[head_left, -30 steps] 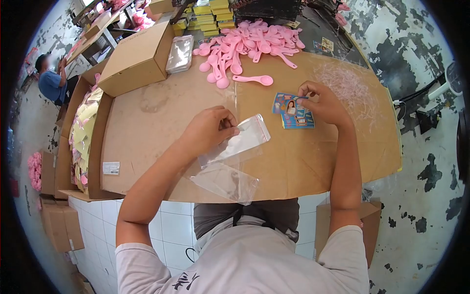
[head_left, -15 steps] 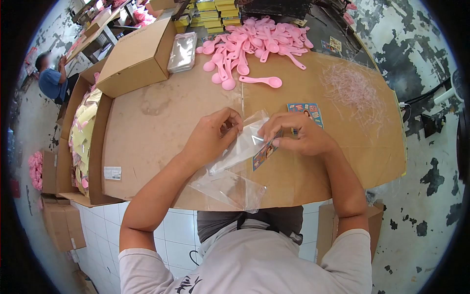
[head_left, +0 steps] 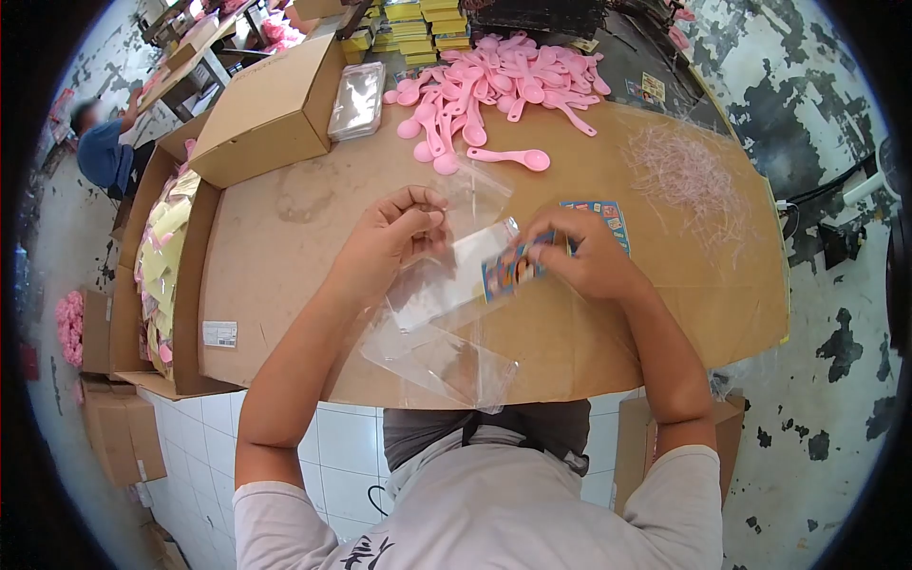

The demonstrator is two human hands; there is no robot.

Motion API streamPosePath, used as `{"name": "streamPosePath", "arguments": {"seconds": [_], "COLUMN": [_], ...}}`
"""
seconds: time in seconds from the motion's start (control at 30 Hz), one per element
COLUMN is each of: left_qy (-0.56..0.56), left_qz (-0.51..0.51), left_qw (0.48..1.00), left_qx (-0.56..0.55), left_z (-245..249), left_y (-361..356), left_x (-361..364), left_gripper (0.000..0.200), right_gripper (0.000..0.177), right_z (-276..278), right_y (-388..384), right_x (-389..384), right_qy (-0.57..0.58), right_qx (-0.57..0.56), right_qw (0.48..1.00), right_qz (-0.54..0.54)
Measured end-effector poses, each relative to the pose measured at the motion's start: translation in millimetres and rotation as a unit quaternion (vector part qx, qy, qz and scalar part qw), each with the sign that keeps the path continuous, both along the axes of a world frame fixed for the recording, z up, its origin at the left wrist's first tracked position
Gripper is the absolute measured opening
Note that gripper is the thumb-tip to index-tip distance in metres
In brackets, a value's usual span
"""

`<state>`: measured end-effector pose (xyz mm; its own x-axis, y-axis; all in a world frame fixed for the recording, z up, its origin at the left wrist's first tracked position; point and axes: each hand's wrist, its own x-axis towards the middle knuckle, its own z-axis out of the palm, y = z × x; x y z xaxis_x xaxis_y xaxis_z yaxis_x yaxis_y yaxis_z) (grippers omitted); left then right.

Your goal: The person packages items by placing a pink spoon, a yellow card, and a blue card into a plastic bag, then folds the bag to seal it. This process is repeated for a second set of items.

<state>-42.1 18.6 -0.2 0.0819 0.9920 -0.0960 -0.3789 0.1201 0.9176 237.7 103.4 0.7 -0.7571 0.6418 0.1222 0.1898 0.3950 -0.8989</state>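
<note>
My left hand (head_left: 404, 228) is closed, its fingertips pinching the edge of a clear plastic bag (head_left: 475, 195) that spreads up toward the spoons. In my right hand (head_left: 591, 255) a small printed card (head_left: 513, 273) is gripped between thumb and fingers, its picture side blurred. The card overlaps a whitish flat stack of bags (head_left: 446, 285) between my hands. Another loose clear bag (head_left: 446, 366) lies at the table's near edge. Behind my right hand rest more blue printed cards (head_left: 613, 220), partly covered by it.
A heap of pink measuring spoons (head_left: 532, 81) lies at the back, one spoon (head_left: 513, 159) in front. Packed clear bags (head_left: 357, 103) sit beside a cardboard box (head_left: 271, 114). Thin plastic strips (head_left: 689, 176) are piled right. An open carton (head_left: 185, 356) stands left; a person (head_left: 103, 147) sits beyond.
The bag in my left hand has opened out upward, and that hand has shifted left. The card in my right hand has turned flatter and moved slightly up and left.
</note>
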Motion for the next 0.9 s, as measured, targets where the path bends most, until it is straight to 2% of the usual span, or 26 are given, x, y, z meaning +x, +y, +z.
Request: {"name": "streamPosePath", "arguments": {"seconds": [0.13,0.3,0.4,0.6,0.7,0.8,0.9], "left_qy": [0.026,0.09,0.116,0.158,0.164,0.133,0.149], "left_qz": [-0.038,-0.011,-0.007,0.011,0.019,0.001,-0.025], "left_qw": [0.999,0.995,0.993,0.987,0.986,0.991,0.988], "left_qx": [-0.004,-0.03,-0.009,0.021,0.025,0.023,-0.012], "left_z": [7,14,5,-3,0,2,-2], "left_y": [-3,-10,-8,-6,-8,-10,-10], "left_x": [8,26,26,23,25,29,28], "left_gripper": [0.013,0.024,0.036,0.037,0.033,0.031,0.028], "right_gripper": [0.017,0.027,0.029,0.027,0.026,0.026,0.026], "right_z": [-4,-3,-2,-3,0,-1,-7], "right_y": [9,7,9,6,1,3,3], "right_x": [-3,-8,-9,-6,-10,-8,-10], "right_qy": [0.09,0.199,0.254,0.218,0.252,0.232,0.231], "right_qx": [-0.08,-0.085,-0.07,-0.065,-0.038,-0.035,-0.053], "right_qw": [0.986,0.959,0.946,0.959,0.951,0.957,0.957], "right_qz": [-0.113,-0.181,-0.19,-0.166,-0.172,-0.17,-0.165]}}
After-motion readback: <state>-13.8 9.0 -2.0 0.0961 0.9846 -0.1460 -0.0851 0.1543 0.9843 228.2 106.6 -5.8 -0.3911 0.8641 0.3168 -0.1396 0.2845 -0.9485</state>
